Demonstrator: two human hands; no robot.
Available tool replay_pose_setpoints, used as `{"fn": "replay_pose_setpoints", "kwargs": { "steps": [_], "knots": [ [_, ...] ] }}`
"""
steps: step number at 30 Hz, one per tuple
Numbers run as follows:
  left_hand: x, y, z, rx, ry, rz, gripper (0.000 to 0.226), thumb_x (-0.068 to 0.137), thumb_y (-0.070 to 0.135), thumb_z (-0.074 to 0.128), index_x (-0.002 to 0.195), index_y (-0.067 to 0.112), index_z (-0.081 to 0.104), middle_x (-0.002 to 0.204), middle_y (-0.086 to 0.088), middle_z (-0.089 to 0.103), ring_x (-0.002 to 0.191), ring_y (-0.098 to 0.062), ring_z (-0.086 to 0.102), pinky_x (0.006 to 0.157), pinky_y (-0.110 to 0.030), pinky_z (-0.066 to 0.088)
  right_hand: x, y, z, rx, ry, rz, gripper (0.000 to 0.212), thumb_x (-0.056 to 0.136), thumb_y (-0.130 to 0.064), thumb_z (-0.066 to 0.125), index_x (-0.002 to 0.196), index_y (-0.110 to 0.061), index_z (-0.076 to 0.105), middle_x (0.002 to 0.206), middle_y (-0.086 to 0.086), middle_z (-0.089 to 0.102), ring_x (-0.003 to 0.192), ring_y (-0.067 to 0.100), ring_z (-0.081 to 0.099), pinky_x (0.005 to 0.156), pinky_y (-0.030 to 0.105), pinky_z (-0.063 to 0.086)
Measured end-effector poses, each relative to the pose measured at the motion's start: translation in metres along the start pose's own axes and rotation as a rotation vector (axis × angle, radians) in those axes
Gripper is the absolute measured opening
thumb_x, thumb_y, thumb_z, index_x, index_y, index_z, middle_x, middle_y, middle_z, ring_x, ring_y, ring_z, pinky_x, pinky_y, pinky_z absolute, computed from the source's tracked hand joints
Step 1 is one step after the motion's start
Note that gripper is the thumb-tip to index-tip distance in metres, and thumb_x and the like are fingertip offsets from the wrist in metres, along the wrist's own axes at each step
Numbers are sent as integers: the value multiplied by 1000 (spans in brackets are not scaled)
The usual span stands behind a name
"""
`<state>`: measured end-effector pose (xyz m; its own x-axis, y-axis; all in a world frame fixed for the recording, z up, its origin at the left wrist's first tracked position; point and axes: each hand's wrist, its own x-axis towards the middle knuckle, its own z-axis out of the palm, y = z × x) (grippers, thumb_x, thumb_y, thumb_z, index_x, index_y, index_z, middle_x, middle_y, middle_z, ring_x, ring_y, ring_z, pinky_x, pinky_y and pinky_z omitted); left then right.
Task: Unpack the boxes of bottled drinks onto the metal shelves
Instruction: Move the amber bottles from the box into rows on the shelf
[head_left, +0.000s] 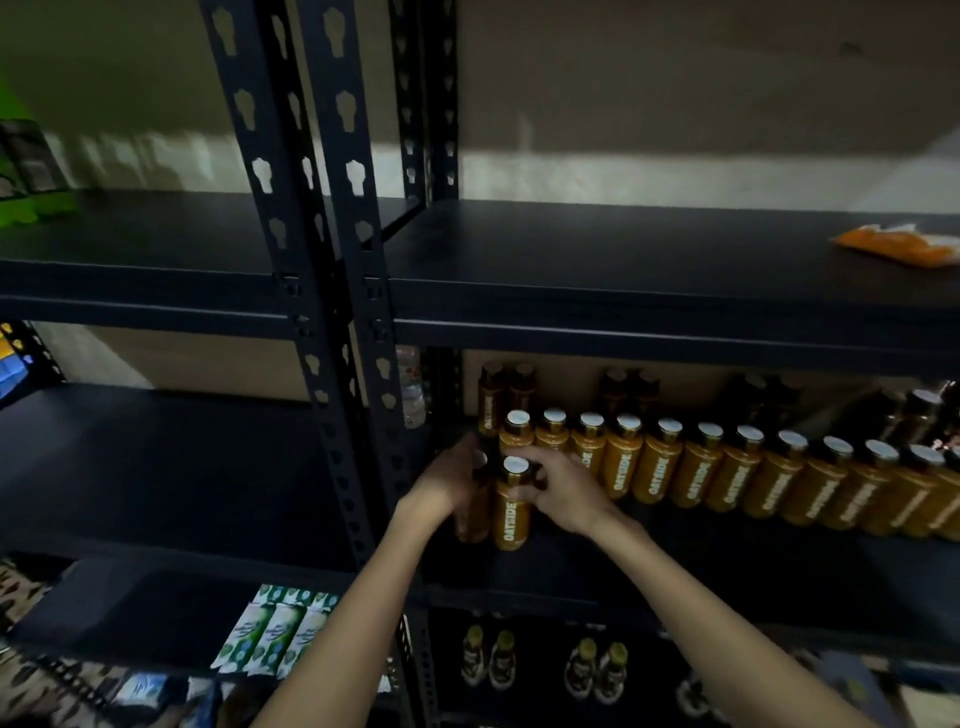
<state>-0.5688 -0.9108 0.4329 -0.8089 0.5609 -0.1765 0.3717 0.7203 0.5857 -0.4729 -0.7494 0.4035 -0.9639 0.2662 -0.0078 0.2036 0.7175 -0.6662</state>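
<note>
Two hands, left (447, 480) and right (558, 491), grip bottles (511, 514), one labelled OATSIDE.

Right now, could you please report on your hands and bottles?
Left hand grips an orange drink bottle; right hand the white-capped orange bottle beside it. Black metal shelf, left end. Bottle row close behind.

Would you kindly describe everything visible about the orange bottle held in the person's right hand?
The orange bottle is upright and looks plastic, with vertical white OATSIDE lettering, a dark neck band and a white-topped cap. The right hand grips its shoulder. It is in front of the bottle row at the left end of the middle shelf; whether its base rests there is unclear. The left hand holds a second bottle close beside it.
</note>
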Motion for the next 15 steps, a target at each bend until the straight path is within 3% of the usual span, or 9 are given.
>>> {"fn": "replay_pose_setpoints", "kwargs": {
  "steps": [2,5,15],
  "knots": [
    [-1,4,-4,114,-60,18,38,99,11,55,135,15,42,138,-6,54,123,-23,55,82,-25,42,-7,7,0,22,23,-26,61,87,-36,77,139,-51,50,141,-18,54,128,15,50,109,42,45],
    [-1,10,-11,245,-133,56,43,99,18,57,139,17,41,143,-6,48,125,-25,53,81,-26,40,-15,12,0,90,5,-19,64,85,-38,78,138,-56,48,145,-12,51,122,15,57,102,40,53],
    [-1,18,-19,419,-198,75,45,93,29,63,133,16,47,137,-8,52,117,-26,57,77,-29,42,-19,17,2,185,21,7,61,84,-33,81,135,-49,53,140,-5,54,114,12,61,97,40,57]
  ]
}}
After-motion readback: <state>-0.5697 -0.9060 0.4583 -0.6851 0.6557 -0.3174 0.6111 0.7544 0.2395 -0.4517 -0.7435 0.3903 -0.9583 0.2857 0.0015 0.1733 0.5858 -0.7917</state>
